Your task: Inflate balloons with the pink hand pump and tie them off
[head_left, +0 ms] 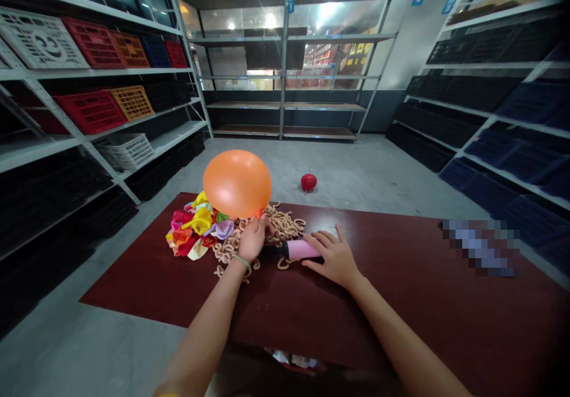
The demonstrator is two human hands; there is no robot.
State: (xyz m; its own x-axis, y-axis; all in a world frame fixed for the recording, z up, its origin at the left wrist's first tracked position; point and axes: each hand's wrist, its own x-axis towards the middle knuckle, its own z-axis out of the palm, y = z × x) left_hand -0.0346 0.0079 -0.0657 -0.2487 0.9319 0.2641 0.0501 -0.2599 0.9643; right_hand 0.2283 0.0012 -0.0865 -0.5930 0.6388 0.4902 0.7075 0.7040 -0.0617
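An inflated orange balloon (237, 183) stands up from my left hand (253, 238), which is closed round its neck. My right hand (332, 256) has its fingers spread and rests at the near end of a pink hand pump (303, 249) lying on the table. The pump's dark end points toward my left hand. Behind and beside my left hand lies a heap of beige curled pieces (285, 225). To its left is a pile of colourful limp balloons (200, 225), mostly yellow, red, pink and lilac.
The dark red table (401, 302) has a blurred-out object (478, 247) at its right. A small red balloon (309, 182) is on the floor beyond. Shelves with crates (93, 112) line the left, and bare-looking racks (285, 106) stand at the back.
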